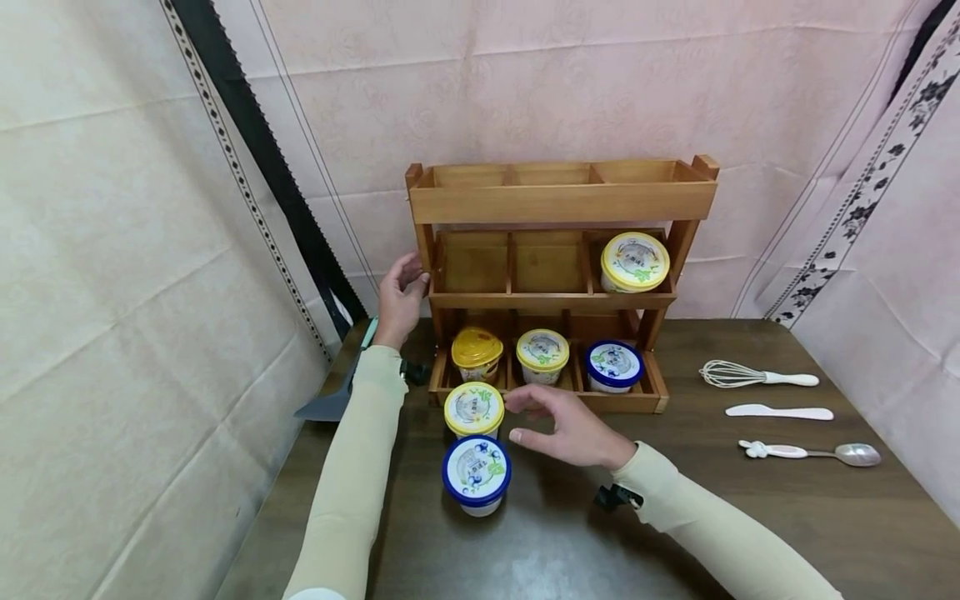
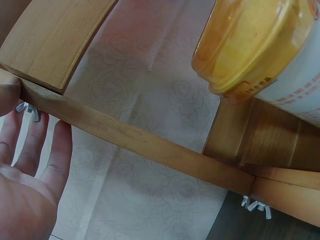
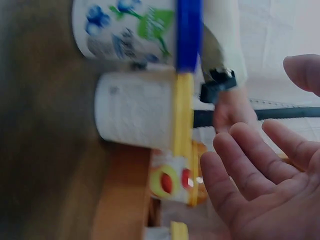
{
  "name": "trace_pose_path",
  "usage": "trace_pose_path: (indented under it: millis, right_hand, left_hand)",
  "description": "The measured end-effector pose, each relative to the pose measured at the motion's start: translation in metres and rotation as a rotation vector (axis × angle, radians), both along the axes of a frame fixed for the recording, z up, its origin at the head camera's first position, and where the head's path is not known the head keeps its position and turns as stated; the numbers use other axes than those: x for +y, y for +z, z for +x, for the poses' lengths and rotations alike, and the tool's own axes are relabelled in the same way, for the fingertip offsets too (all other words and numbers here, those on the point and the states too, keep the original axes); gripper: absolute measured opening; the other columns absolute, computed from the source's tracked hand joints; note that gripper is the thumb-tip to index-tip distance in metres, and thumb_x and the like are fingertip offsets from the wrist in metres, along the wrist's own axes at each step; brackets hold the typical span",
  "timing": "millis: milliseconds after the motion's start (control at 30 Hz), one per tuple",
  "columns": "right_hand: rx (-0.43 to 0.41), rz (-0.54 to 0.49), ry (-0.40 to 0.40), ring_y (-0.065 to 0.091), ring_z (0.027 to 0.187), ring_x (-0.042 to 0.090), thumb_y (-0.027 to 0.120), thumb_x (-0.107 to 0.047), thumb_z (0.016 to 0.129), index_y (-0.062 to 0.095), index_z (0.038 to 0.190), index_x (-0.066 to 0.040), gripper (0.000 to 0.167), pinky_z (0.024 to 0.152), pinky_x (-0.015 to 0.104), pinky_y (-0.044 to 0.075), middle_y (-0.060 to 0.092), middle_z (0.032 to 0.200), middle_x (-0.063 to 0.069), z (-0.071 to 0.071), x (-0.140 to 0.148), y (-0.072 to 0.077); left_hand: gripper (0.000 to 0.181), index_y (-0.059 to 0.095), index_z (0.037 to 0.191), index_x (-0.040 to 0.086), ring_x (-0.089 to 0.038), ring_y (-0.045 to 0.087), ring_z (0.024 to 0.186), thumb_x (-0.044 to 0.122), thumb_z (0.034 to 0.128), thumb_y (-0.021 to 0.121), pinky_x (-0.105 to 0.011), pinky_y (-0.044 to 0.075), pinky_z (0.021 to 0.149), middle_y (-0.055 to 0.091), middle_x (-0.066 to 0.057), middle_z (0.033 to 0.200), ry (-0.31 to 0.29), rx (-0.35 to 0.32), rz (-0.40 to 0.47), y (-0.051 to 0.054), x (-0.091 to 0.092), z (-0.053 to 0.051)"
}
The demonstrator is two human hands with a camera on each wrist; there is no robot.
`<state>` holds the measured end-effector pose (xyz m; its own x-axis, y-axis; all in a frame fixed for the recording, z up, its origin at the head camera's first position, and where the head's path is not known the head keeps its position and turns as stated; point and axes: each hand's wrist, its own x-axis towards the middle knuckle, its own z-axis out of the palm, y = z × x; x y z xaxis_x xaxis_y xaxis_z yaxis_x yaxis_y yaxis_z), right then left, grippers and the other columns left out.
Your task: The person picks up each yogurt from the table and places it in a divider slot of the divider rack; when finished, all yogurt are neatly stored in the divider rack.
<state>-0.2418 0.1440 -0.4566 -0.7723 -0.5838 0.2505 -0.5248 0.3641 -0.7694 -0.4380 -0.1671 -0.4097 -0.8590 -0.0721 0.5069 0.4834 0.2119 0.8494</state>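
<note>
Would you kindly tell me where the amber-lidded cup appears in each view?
Head: the amber-lidded cup is just below centre, in the bottom left compartment of the wooden rack.
Left wrist: the amber-lidded cup is at upper right, cut off by the edge.
Right wrist: the amber-lidded cup appears sideways, below centre.
Shared landmark: the wooden rack.

Well to the right of the right hand [image 1: 566, 425], we see a white-handled whisk [image 1: 768, 377], then a white knife [image 1: 780, 412], then a metal spoon [image 1: 808, 453] nearest us, its pale handle ending in a small figure. Nearer us than the left hand [image 1: 401, 300] and to its left, we find a dark grey flat object [image 1: 324, 407], partly hidden. Beyond both hands hangs pale patterned cloth [image 1: 570, 92].
</note>
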Motion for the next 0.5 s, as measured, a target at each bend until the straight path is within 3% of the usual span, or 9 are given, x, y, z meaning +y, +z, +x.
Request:
trace_pose_path:
  millis: [100,267,500]
  right_hand:
    - [-0.037,0.003,0.013,0.065,0.127,0.027,0.078,-0.039,0.097,0.060,0.142,-0.010,0.056,0.108,0.054,0.056,0.068,0.137,0.008,0.002,-0.007,-0.010]
    - [-0.057,-0.012,0.030,0.065,0.128,0.034,0.080,-0.035,0.096,0.061,0.141,-0.010,0.055,0.106,0.053,0.056,0.068,0.135,0.006,0.005,-0.016,-0.021]
    - [-0.025,-0.019,0.029,0.067,0.122,0.032,0.082,-0.041,0.093,0.062,0.138,-0.015,0.055,0.101,0.047,0.060,0.066,0.134,0.007,0.009,-0.023,-0.032]
  left_hand:
    - [0.043,0.059,0.148,0.021,-0.026,0.060,0.135,0.017,0.1058,0.066,-0.045,0.051,0.116,0.064,-0.010,0.141,-0.005,-0.002,0.005,0.000,0.000,0.000]
    - [0.043,0.059,0.148,0.021,-0.025,0.060,0.135,0.017,0.1058,0.066,-0.045,0.051,0.116,0.064,-0.010,0.141,-0.008,-0.007,0.010,-0.001,0.001,0.001]
    - [0.043,0.059,0.148,0.022,-0.024,0.060,0.135,0.018,0.1061,0.065,-0.044,0.051,0.116,0.064,-0.008,0.141,-0.002,-0.004,-0.005,0.000,0.000,0.001]
